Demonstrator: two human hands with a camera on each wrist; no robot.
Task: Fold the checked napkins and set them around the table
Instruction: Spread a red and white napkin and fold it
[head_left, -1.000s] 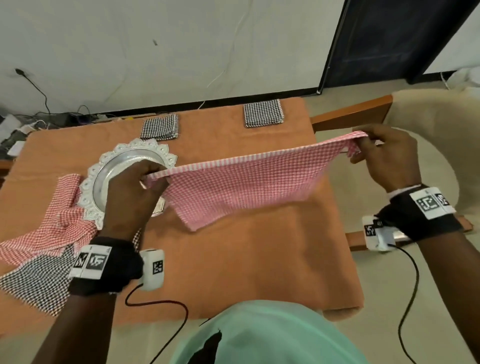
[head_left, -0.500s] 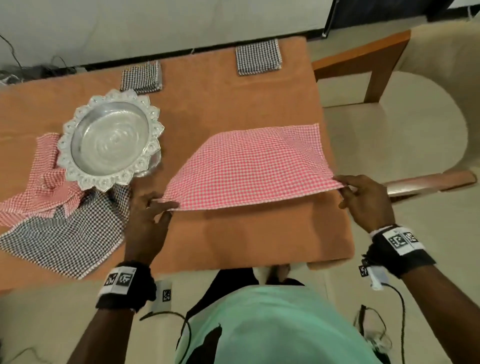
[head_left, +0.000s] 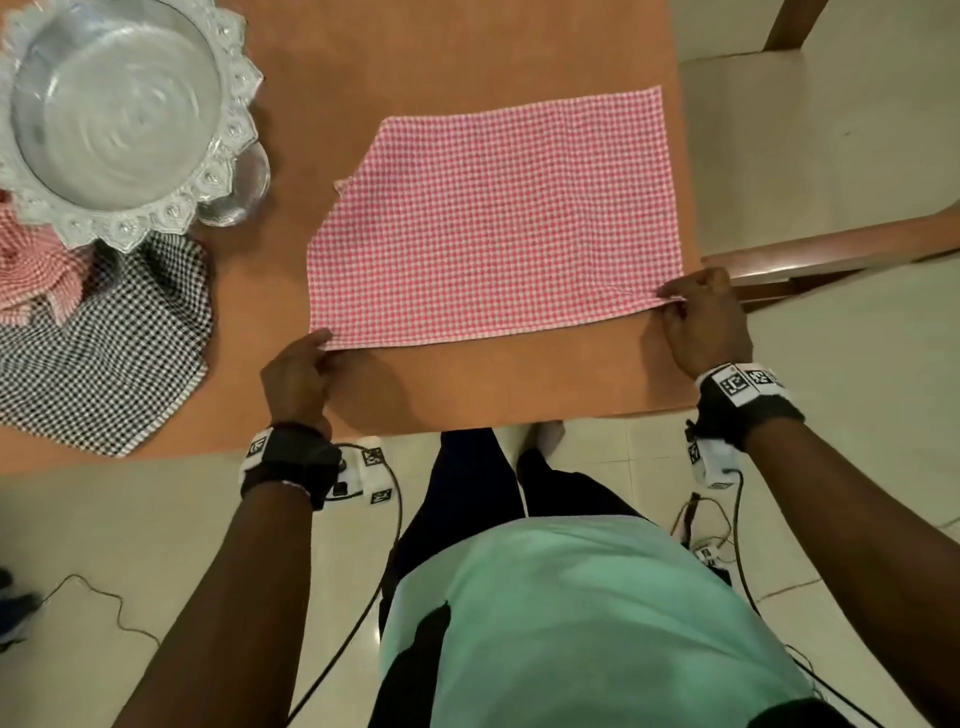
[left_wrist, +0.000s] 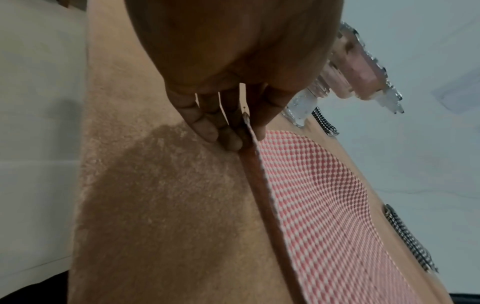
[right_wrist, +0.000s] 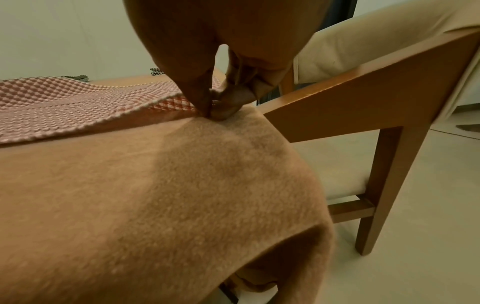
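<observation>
A red-checked napkin (head_left: 493, 218) lies spread nearly flat on the orange-covered table (head_left: 467, 384), its far left corner turned under. My left hand (head_left: 311, 358) pinches its near left corner (left_wrist: 246, 131) between thumb and fingers. At the table's right edge my right hand (head_left: 691, 306) pinches the near right corner (right_wrist: 210, 109); the cloth rises a little off the table there. A black-checked napkin (head_left: 98, 358) lies unfolded at the left, partly under another crumpled red-checked napkin (head_left: 31, 270). Two folded black-checked napkins (left_wrist: 407, 238) sit along the far edge, seen in the left wrist view.
A silver scalloped bowl (head_left: 119, 104) stands at the far left, resting over the loose napkins. A wooden chair with a cream seat (head_left: 810, 130) stands close against the table's right side. Cables trail on the tiled floor (head_left: 130, 545) by my legs.
The red-checked napkin, first held stretched in the air, has come down and been drawn toward me until it lies spread on the table. Both hands kept their corners and moved nearer the front edge.
</observation>
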